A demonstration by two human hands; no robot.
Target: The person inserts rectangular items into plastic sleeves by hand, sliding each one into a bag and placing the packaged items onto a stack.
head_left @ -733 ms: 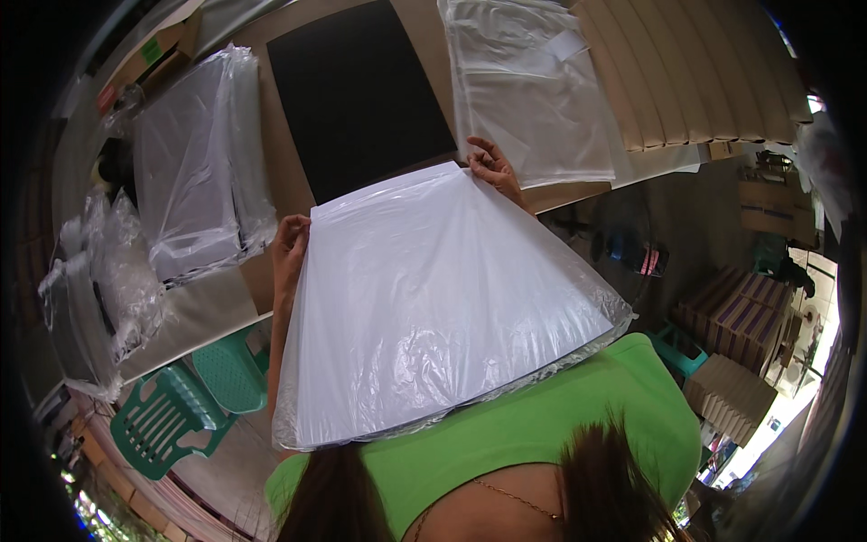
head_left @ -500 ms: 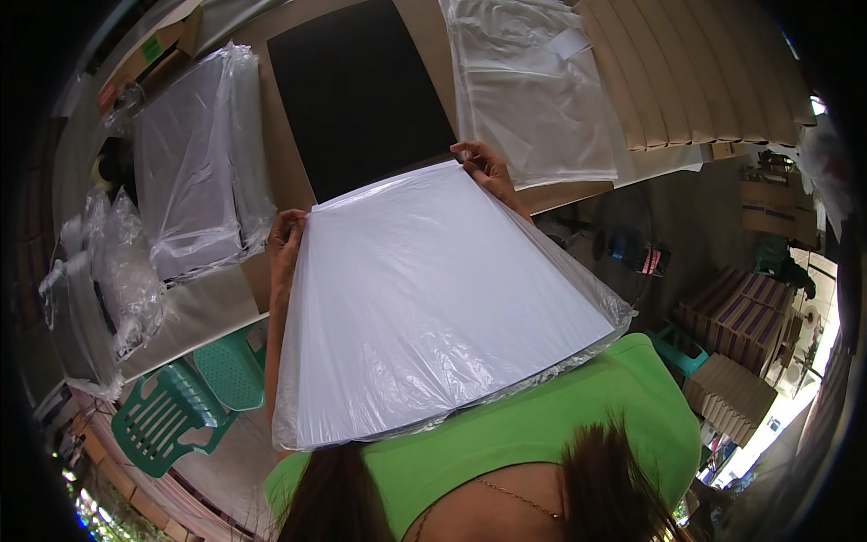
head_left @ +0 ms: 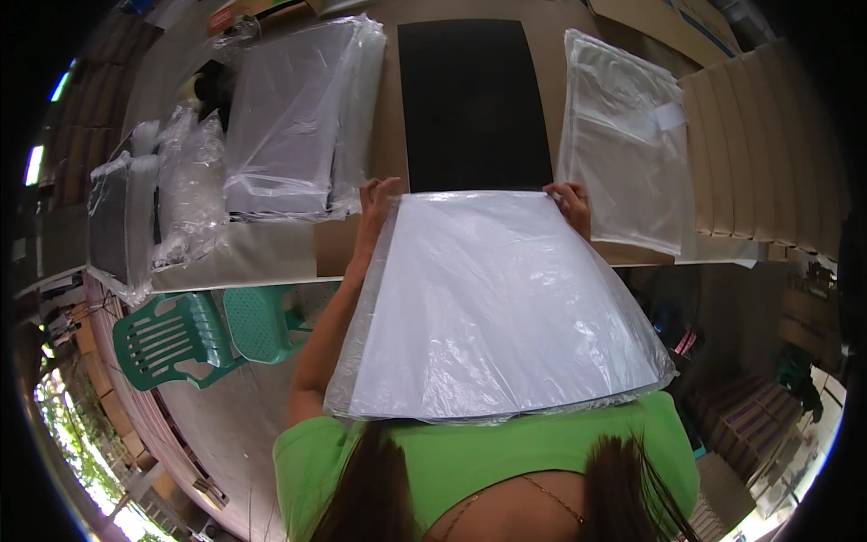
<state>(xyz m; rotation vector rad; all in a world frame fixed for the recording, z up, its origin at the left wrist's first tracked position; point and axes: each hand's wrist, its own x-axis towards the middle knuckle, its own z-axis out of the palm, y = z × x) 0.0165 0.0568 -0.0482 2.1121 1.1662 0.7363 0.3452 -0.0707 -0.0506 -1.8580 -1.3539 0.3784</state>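
Observation:
A large white sheet in a clear plastic sleeve [head_left: 506, 303] stretches from the table edge back toward my chest. My left hand [head_left: 377, 200] pinches its far left corner, and my right hand [head_left: 571, 206] grips the far right corner. Just beyond the sleeve's far edge, a flat black board [head_left: 474, 104] lies on the brown-covered table. To the left is a stack of plastic-wrapped sheets [head_left: 293, 117]. On the right rests a pile of clear plastic sleeves [head_left: 623, 154] with a small white slip [head_left: 669, 116] on top.
Folded brown cardboard [head_left: 759, 149] lines the table's right end. Crumpled clear plastic [head_left: 191, 185] lies at its left end. Green plastic chairs [head_left: 176, 339] stand below on the left. A fan with a pink part [head_left: 686, 343] is at the lower right, near striped boxes [head_left: 745, 415].
My view has turned, so the table now looks straighter and lies further right. Both hands still hold the sleeve's far corners, which now meet the black board's near edge.

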